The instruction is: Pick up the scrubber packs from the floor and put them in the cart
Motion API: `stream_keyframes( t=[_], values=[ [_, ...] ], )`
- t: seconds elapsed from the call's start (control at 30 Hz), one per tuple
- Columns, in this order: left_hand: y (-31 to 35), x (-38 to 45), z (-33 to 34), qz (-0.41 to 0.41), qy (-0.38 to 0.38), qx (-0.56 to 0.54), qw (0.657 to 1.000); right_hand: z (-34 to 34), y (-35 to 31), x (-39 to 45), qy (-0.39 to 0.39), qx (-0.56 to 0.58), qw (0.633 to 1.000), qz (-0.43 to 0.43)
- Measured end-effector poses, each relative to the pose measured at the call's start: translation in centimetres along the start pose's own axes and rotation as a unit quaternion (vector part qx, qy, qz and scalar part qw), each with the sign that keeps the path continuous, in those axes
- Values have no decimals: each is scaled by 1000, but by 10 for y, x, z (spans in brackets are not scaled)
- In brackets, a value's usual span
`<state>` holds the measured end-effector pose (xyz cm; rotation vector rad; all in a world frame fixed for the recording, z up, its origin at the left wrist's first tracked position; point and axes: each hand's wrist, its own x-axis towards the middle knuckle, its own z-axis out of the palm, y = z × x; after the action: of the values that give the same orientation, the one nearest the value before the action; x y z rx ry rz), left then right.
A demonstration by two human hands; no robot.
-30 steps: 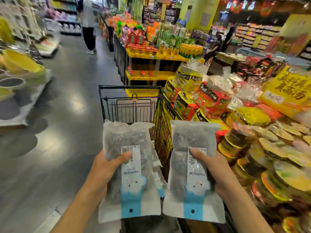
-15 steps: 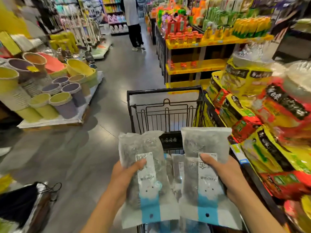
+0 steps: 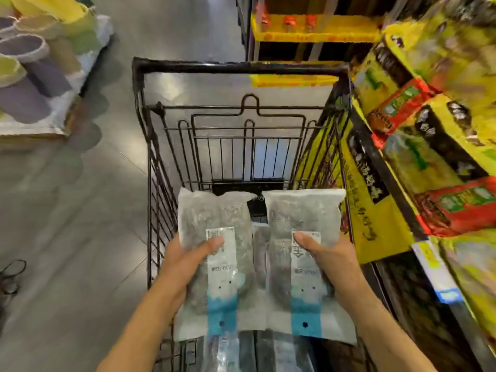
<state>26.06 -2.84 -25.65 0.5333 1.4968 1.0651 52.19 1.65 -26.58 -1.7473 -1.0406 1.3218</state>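
the left hand (image 3: pixel 182 260) is gripping the left scrubber pack (image 3: pixel 214 253), its thumb lying across the white label and the remaining fingers wrapping out of sight behind the plastic; the right hand (image 3: pixel 331 260) is gripping the right scrubber pack (image 3: pixel 304 251) in the same way, thumb on the label, the rest hidden behind. both packs are being held upright and side by side, their near edges just touching, right over the near part of the cart (image 3: pixel 241 68), inside its wire walls. below and between them more packs (image 3: pixel 259 253) of what look like the same clear plastic are lying in the basket, so part of the job is seemingly done already. these two are off the floor (image 3: pixel 80 210) but not yet released, so the drop into the basket is what is left for them; whether any more are lying on the floor cannot be told, since no pack is showing on the stretch in view. both forearms are reaching forward from the near edge, wrists level, palms turning inward toward each other. shelves of yellow and red goods (image 3: pixel 429 116) are standing close on the right, and tubs (image 3: pixel 32 65) are sitting far left.
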Motion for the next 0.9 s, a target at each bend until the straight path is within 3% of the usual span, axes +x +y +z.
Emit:
stream_keyframes(
  t=[0.27,0.47,0.9],
  values=[
    [-102,123,10,-69,8,14,998,53,121,115,-13,-20,996,83],
    [-160,172,7,-100,9,41,994,65,170,160,-22,-83,991,101],
    [-177,199,5,-94,61,104,988,81,212,185,19,-112,987,117]
  ],
)
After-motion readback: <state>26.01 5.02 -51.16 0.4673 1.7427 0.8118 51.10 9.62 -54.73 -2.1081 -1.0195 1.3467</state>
